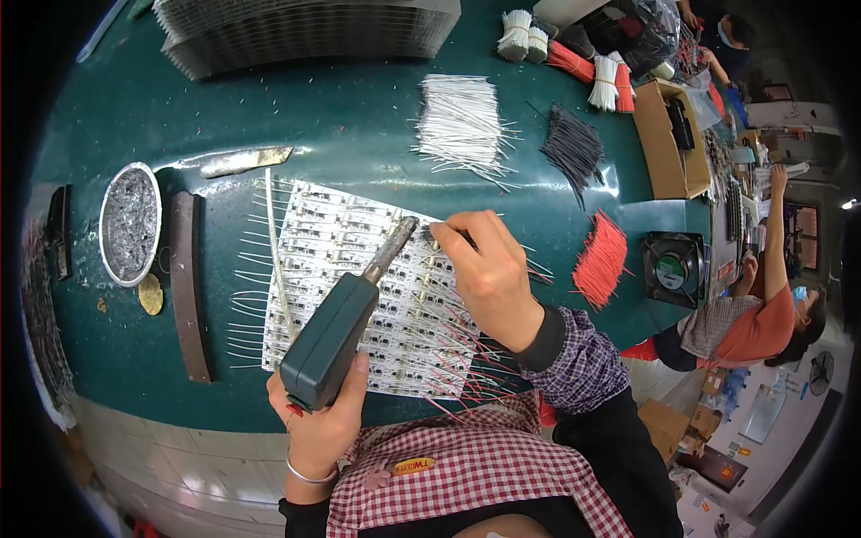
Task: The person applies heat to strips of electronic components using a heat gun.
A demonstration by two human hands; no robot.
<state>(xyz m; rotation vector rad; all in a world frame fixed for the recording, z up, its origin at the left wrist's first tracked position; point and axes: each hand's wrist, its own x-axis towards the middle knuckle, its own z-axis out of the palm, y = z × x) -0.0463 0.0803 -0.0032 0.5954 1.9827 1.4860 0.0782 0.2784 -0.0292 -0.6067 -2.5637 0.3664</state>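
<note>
My left hand [325, 417] is wrapped round the dark green handle of a soldering gun [330, 336]. Its metal tip reaches up over a white panel of small circuit boards [363, 233], close to the fingertips of my right hand [484, 264]. Those fingers are pinched together above the panel's upper right part; whatever is between them is too small and hidden to name. White wires [247, 309] stick out along the panel's left side. Red and white wires [471, 359] spread from its lower right. A pale strip [274, 242] lies across the panel's left part.
Piles of white wires [459, 121], black wires [574, 148] and red wires [601, 258] lie beyond and right. A small fan [674, 269] and cardboard box [659, 148] stand farther right. Left are an oval dish [109, 224] and brown bar [188, 287]. A co-worker [749, 323] is at right.
</note>
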